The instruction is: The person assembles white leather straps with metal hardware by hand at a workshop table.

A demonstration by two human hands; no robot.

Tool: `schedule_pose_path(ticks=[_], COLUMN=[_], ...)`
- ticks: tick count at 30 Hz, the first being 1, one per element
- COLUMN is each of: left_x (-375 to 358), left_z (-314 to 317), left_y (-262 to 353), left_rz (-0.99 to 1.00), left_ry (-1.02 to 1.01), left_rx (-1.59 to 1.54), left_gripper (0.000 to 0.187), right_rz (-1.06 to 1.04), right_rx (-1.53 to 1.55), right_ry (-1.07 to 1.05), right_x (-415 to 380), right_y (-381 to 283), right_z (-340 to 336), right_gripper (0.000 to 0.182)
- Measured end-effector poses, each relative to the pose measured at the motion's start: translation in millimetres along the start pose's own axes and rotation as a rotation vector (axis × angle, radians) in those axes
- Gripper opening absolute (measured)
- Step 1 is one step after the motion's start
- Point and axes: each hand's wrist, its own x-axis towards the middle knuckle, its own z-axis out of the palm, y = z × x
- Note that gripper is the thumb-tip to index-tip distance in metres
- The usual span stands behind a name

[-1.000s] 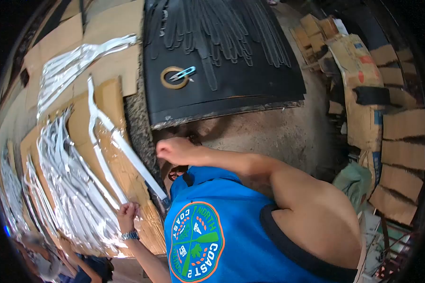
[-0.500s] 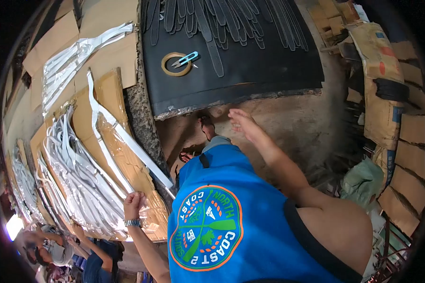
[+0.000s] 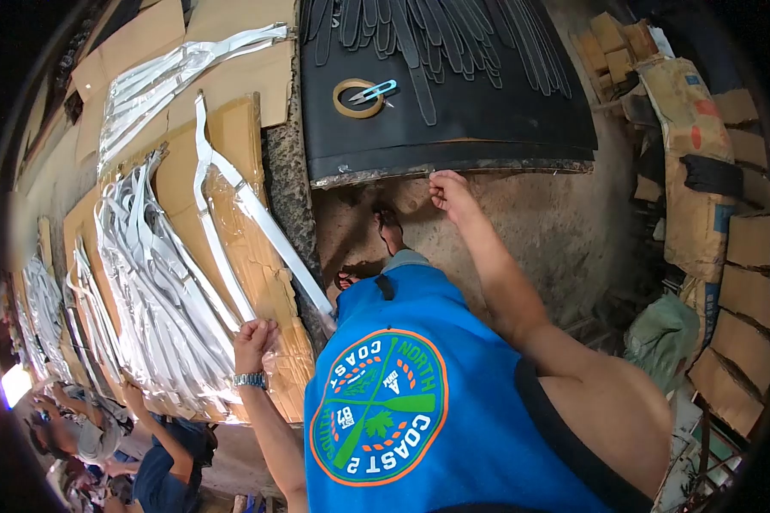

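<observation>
My left hand (image 3: 255, 344), with a watch on its wrist, is closed at the lower end of one leg of a white Y-shaped strap (image 3: 222, 259). This strap lies in clear plastic on a cardboard sheet (image 3: 250, 120), and its other leg runs down toward my shirt. To the left of it lies a pile of similar white straps (image 3: 150, 282), also in plastic. Over at the black-topped table (image 3: 359, 154), my right hand (image 3: 453, 195) has its fingers curled in, right at the front edge, with nothing visible in them.
On the black table are a tape roll (image 3: 340, 101), blue-handled thread snips (image 3: 373, 91) and many dark stitched straps (image 3: 419, 64). More wrapped white straps (image 3: 175, 73) lie at upper left. Another person (image 3: 175, 466) works at lower left. Sacks (image 3: 689, 111) and cardboard pieces (image 3: 749, 274) line the right.
My right hand's fingers have curled in, and the hand has moved up to the table edge. The view has shifted a little; my left hand stays closed at the strap's end.
</observation>
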Motion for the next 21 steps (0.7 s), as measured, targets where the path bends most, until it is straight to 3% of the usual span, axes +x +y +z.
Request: schedule_pose_path(ticks=[5,9,14,15,17,21], left_x=[-4,0,-12,-13,-13,-19], left_z=[5,10,21,22,21,16], left_y=[14,15,31,31,30,25], left_rz=[0.013,0.096,0.076,0.092,0.111,0.112], left_ry=[-0.005,-0.02,-0.076,-0.112,-0.123,-0.104], left_rx=[0.041,-0.05,-0.1,-0.111,-0.161,-0.27], left_gripper=[0.022,0.026,0.026,0.026,0.026,0.026], right_rz=[-0.093,-0.282,-0.056,-0.038,-0.22,-0.261], right_rx=[-0.226,-0.636,-0.72,-0.793,-0.9,-0.888], right_ry=[-0.151,-0.529,-0.981,-0.982,-1.048,-1.073], right_x=[-51,-81,-137,-144,-160,-160], right_y=[-25,-25,-5,0,5,42], right_z=[31,87,188,204,239,276], right_gripper=[0.01,0.014,0.014,0.018,0.02,0.019])
